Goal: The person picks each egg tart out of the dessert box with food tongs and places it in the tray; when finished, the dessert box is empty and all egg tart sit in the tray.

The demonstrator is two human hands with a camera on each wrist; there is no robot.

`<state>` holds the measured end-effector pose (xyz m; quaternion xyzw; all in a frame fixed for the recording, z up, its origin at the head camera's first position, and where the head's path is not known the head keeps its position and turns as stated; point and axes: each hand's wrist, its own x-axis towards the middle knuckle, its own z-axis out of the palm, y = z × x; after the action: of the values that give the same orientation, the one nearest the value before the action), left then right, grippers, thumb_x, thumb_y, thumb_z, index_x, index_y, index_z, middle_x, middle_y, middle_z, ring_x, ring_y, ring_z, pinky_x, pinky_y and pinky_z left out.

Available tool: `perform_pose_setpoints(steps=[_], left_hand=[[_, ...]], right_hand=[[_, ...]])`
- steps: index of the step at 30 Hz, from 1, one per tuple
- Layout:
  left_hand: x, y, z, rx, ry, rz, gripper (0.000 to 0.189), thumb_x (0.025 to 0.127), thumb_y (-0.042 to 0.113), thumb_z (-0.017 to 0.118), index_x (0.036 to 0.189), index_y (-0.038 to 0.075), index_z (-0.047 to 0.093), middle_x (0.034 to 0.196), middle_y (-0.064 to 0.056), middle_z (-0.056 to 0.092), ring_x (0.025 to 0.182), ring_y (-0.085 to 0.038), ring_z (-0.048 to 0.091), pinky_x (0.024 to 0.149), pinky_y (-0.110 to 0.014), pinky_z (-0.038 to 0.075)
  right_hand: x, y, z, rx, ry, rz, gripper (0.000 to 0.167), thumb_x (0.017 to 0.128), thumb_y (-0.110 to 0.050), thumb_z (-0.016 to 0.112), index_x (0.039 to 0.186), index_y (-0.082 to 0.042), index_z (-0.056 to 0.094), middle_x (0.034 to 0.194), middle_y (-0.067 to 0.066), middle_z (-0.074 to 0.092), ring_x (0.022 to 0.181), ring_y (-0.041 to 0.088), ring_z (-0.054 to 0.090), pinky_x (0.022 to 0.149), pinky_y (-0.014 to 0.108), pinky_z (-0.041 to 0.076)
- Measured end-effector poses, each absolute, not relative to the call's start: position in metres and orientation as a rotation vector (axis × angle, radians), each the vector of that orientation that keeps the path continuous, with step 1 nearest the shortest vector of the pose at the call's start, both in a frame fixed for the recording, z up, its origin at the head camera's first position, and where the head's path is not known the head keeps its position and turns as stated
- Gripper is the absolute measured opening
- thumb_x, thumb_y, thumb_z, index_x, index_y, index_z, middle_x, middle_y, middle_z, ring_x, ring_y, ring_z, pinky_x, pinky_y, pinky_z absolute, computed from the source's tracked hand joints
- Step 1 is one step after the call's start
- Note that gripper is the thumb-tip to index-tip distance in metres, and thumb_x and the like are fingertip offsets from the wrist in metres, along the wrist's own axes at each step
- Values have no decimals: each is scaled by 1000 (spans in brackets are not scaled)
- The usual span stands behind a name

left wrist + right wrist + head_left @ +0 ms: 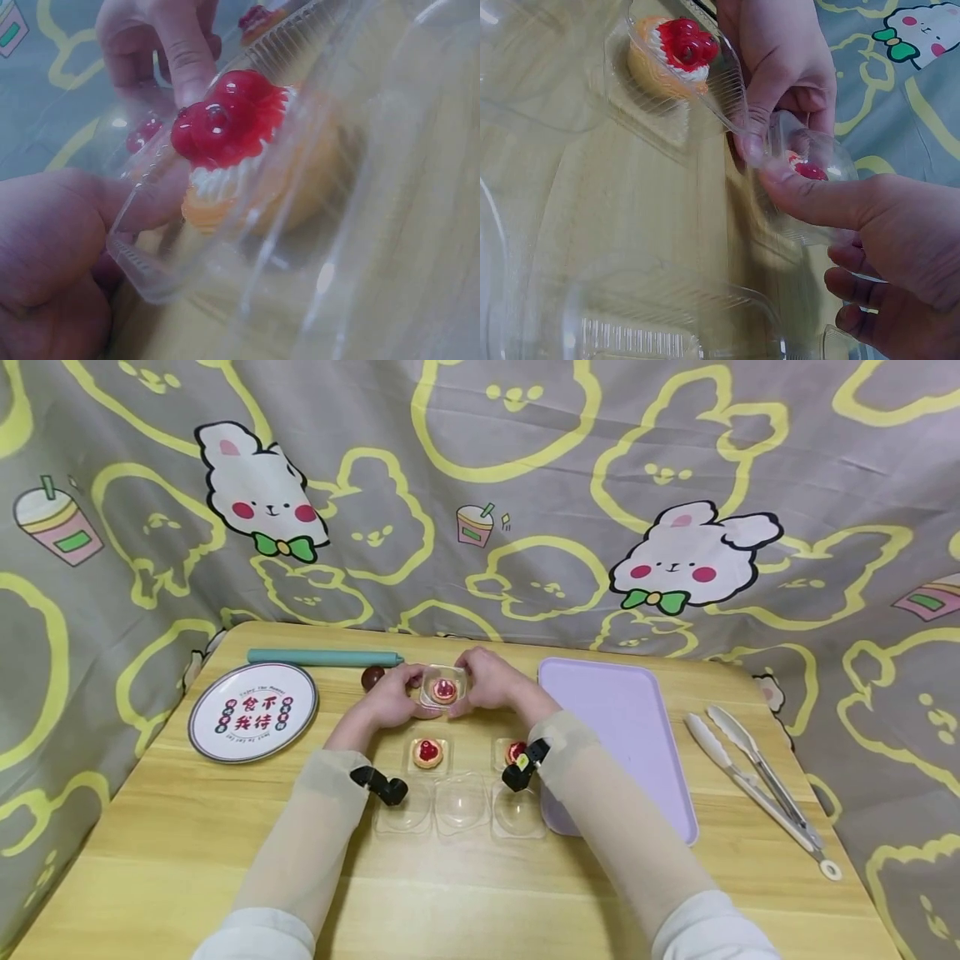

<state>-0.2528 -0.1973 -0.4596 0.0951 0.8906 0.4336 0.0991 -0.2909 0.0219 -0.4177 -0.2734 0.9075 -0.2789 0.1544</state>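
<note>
Both hands hold a small transparent plastic box point(429, 697) with a cherry-topped tart point(444, 691) in it, near the back of the table. The left hand point(392, 697) pinches its left side and the right hand point(491, 681) its right side. In the right wrist view, the thumbs of the left hand point(784, 56) and right hand point(877, 225) meet at the near edge of the box. Closer to the person stand two more boxed tarts, a left tart point(427, 753) and a right tart point(514, 752), the latter partly hidden by the right wrist camera.
Several transparent box parts point(460, 806) lie in a front row. Left are a white plate point(255, 714), a teal stick point(322, 657) and a brown round thing point(372, 677). A purple tray point(607, 718) and tongs point(765, 785) lie right. A patterned curtain point(555, 518) hangs behind.
</note>
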Motion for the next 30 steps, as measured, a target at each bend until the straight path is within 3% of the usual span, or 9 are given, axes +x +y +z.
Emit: perform_pose_setpoints(steps=[4, 17, 25, 30], left_hand=[[-251, -197, -459, 302, 2622, 1307, 68, 82, 19, 94, 142, 5, 63, 118, -14, 55, 113, -30, 52, 105, -45, 44], [-251, -198, -454, 256, 2601, 1270, 73, 80, 17, 96, 145, 10, 64, 133, -16, 58, 124, -32, 54, 113, -47, 42], [-252, -198, -454, 261, 2631, 1214, 63, 81, 23, 95, 135, 5, 69, 127, -17, 58, 120, -34, 55, 112, -48, 43], [-251, -198, -455, 268, 2623, 1209, 73, 81, 23, 95, 143, 2, 62, 133, -18, 57, 125, -35, 55, 117, -49, 39]], right_hand=[[-292, 23, -418, -786, 2592, -807, 87, 64, -27, 105, 132, 4, 60, 125, 15, 62, 114, 29, 59, 107, 40, 48], [-291, 21, -420, -868, 2658, -818, 79, 57, -31, 108, 114, -3, 61, 108, 7, 61, 100, 24, 58, 95, 37, 50], [-292, 20, -423, -941, 2650, -875, 83, 59, -24, 107, 120, -2, 56, 113, 11, 60, 103, 26, 57, 97, 37, 50], [-291, 21, -428, -967, 2642, -887, 80, 62, -18, 103, 127, 3, 62, 119, 12, 63, 107, 25, 60, 101, 37, 50]])
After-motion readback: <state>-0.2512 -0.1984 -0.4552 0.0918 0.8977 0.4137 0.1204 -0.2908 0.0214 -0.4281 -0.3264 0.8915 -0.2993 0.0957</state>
